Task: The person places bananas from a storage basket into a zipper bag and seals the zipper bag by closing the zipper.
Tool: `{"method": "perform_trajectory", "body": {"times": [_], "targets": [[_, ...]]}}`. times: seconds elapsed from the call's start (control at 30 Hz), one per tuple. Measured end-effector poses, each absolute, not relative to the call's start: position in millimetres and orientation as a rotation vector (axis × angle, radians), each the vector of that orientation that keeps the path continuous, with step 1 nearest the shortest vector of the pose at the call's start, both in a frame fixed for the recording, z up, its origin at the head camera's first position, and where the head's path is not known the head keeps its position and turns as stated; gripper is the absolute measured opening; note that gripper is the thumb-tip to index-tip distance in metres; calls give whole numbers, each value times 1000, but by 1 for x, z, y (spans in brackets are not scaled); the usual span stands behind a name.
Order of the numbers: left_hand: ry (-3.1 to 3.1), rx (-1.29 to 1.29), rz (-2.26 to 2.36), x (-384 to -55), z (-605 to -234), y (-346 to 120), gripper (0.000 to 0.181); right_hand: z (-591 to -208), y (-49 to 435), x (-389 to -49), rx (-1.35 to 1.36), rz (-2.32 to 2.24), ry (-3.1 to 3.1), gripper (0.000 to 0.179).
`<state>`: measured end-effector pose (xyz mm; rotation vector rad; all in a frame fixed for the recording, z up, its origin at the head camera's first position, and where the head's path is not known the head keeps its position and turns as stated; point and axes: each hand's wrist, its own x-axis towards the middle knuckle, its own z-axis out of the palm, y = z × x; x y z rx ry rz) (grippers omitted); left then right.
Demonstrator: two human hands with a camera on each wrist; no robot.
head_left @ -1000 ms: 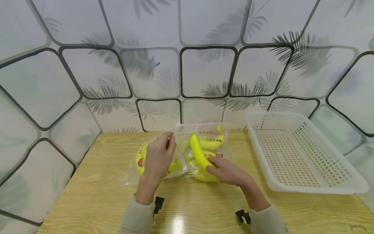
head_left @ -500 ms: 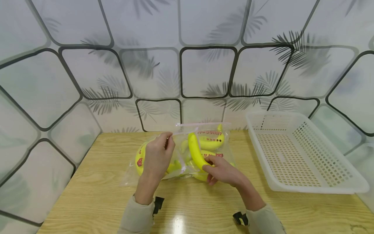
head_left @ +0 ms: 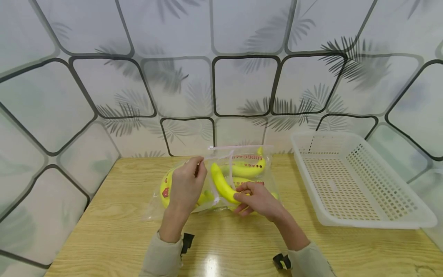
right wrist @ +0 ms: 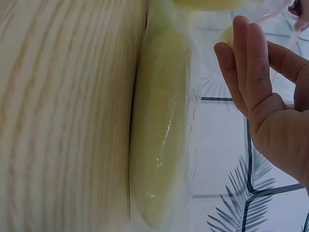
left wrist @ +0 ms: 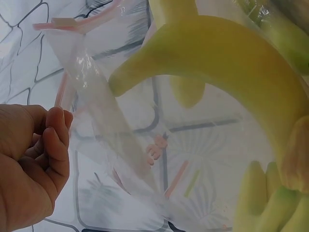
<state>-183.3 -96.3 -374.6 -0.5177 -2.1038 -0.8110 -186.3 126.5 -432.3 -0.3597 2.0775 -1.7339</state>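
My left hand [head_left: 188, 182] pinches the pink zip edge of a clear zip bag [left wrist: 89, 72], holding its mouth up. Bananas show inside this bag, some with a red print over them. Thumb and forefinger of my right hand [head_left: 260, 199] grip one end of a loose yellow banana [head_left: 220, 184], the other fingers extended. Its free tip points up and left, right at the bag's mouth. In the left wrist view the curved banana [left wrist: 217, 43] spans the upper right. Behind it lies a second clear bag [head_left: 242, 151] with several bananas in it.
A white slotted plastic basket [head_left: 313, 192] stands to the right on the wooden table [head_left: 114, 238]. A patterned wall [head_left: 187, 88] rises directly behind the bags. In the right wrist view, a bagged banana [right wrist: 161, 116] lies against the tabletop.
The right hand has moved left with the banana, bringing its tip from over the second bag to the mouth of the left one. The left hand has stayed almost still.
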Motion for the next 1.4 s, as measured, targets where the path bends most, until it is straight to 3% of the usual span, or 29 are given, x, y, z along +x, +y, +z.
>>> {"method": "perform_trajectory", "body": {"times": [0.97,1.4], "targets": [[-2103,-523,-842,-183,-373,-97,11,-430,126,-186,-278,-1869,1895,46],[-2088,-542,-833,-184,-374,-97,11,-440,118,-189,-255,-1970,1926,37]]}}
